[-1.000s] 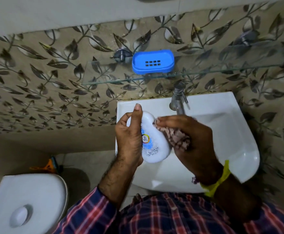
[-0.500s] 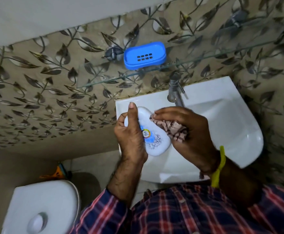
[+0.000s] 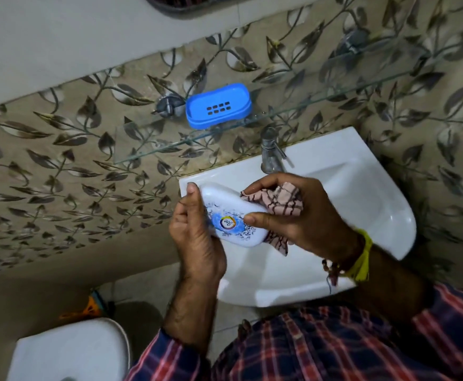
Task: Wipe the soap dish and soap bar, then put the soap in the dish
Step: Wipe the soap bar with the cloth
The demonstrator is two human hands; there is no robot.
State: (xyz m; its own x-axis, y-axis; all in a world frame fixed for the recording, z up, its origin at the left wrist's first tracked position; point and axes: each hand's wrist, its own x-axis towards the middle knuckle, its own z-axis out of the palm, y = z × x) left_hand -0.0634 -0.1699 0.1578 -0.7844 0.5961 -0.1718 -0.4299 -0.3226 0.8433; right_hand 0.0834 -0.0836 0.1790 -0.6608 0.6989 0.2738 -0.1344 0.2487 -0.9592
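Left hand: fingers curled round the white oval wrapped soap bar with blue printed label, over the white ceramic basin.
Right hand: thumb pressed on the bar, fingers bunching the pink-and-brown checked cloth against its right edge.
Blue plastic slotted soap dish: empty, above the grip, on the glass shelf.

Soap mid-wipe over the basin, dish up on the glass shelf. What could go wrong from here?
1. The left hand grips the soap bar only along one edge above the washbasin; a push from the cloth in the right hand could knock it loose.
2. The blue soap dish sits near the front edge of the glass shelf; a careless placement might nudge it off.
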